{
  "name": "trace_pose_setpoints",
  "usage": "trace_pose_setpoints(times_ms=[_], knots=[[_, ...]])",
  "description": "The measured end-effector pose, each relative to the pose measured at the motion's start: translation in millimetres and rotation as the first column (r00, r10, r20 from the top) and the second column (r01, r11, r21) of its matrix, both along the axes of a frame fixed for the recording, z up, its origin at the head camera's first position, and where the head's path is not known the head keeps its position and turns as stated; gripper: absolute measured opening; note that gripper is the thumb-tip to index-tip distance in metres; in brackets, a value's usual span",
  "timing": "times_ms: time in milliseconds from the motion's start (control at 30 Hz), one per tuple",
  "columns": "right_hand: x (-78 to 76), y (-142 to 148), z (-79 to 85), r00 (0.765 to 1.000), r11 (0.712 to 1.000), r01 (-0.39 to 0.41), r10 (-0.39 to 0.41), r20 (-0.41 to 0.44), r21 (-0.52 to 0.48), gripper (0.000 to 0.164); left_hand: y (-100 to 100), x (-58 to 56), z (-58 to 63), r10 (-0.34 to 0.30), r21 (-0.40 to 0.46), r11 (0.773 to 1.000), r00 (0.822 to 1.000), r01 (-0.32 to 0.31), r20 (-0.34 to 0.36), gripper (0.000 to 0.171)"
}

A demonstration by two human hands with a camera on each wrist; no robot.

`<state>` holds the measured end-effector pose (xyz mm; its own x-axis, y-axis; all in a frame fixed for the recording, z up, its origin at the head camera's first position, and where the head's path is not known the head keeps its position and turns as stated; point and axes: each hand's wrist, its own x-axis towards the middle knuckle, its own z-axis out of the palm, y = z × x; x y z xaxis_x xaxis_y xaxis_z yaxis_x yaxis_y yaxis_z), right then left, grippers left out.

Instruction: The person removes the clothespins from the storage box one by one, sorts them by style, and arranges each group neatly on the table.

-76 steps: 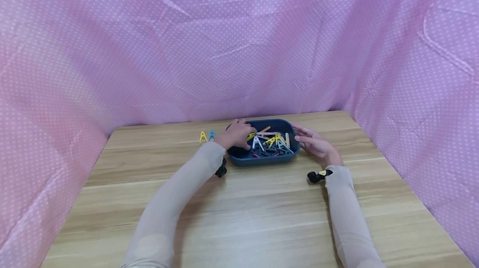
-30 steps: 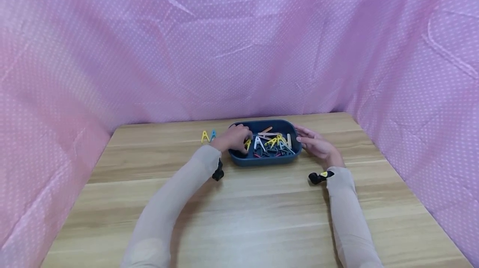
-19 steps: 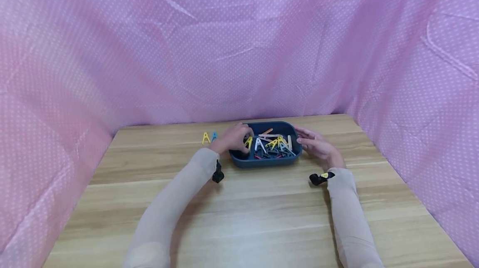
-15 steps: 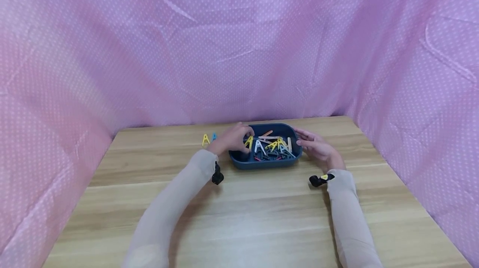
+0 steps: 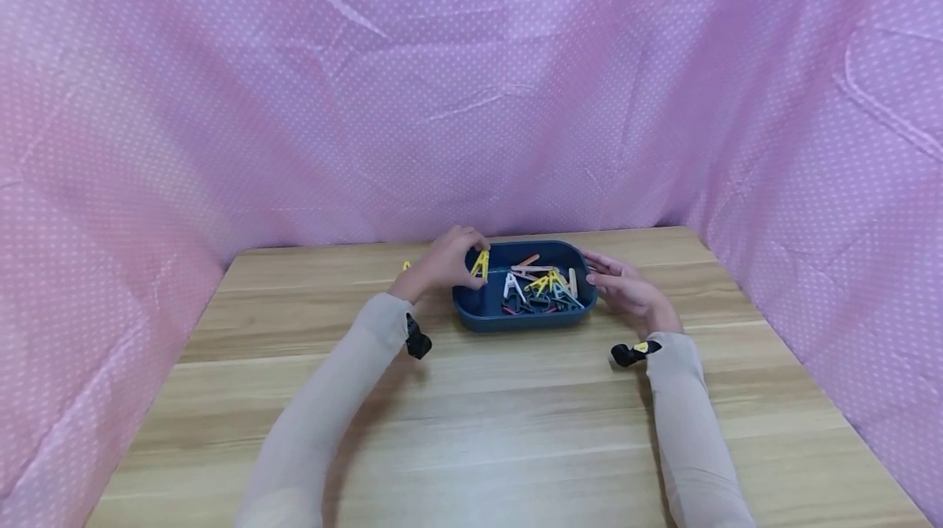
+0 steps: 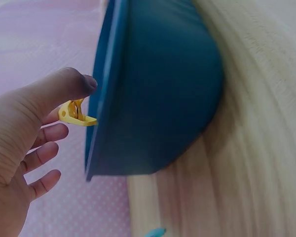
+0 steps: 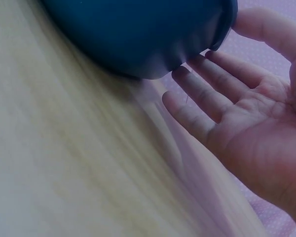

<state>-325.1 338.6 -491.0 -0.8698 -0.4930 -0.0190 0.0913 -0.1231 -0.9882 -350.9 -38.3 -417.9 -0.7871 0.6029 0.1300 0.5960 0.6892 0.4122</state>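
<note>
A dark blue bin (image 5: 516, 321) stands near the table's far edge and holds several clothespins, among them a white clothespin (image 5: 511, 286). My left hand (image 5: 442, 262) pinches a yellow clothespin (image 5: 480, 264) between thumb and fingertips, over the bin's left end. In the left wrist view that yellow clothespin (image 6: 73, 113) is by the bin's rim, partly hidden by it; the other fingers are spread and hold nothing. At the opposite end, my right hand (image 5: 626, 288) touches the bin with thumb and fingertips; its fingers (image 7: 202, 94) are nearly straight in the right wrist view.
On the wooden table (image 5: 501, 421), another yellow clothespin (image 5: 407, 265) shows partly behind my left hand. A turquoise tip (image 6: 157, 232) appears at the lower edge of the left wrist view. Pink dotted cloth (image 5: 471, 102) hangs behind and at both sides.
My left hand has risen from inside the bin, slightly leftward, with the yellow clothespin. It now hides the blue clothespin on the table in the head view. The right hand stays at the bin.
</note>
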Motion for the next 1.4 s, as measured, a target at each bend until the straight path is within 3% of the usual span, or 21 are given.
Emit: trace_pose_setpoints(times_ms=[300, 567, 700, 967, 1400], knots=[[1.9, 0, 1.8, 1.000, 1.000, -0.002, 0.002, -0.002, 0.003, 0.066, -31, -1.3, 7.0, 0.065, 0.102, 0.992, 0.997, -0.069, 0.040, 0.057], [2.2, -1, 2.0, 1.000, 0.999, 0.005, -0.004, 0.016, -0.040, 0.067, -63, -4.3, 5.1, 0.123, 0.145, 0.982, 0.992, -0.123, 0.003, 0.055], [2.5, -1, 1.0, 1.000, 0.998, 0.006, -0.005, 0.015, -0.064, 0.068, -78, -3.8, 2.7, 0.141, 0.126, 0.982, 0.990, -0.138, -0.022, 0.056], [3.0, -1, -1.9, 1.000, 0.994, -0.019, 0.018, -0.003, -0.104, 0.066, -109, -4.5, -6.0, 0.211, 0.105, 0.972, 0.977, -0.209, -0.006, 0.057], [2.8, -1, -2.7, 1.000, 0.997, 0.017, -0.016, 0.012, -0.074, 0.065, -135, -9.4, -22.8, 0.241, -0.063, 0.967, 0.967, -0.246, -0.080, 0.063]])
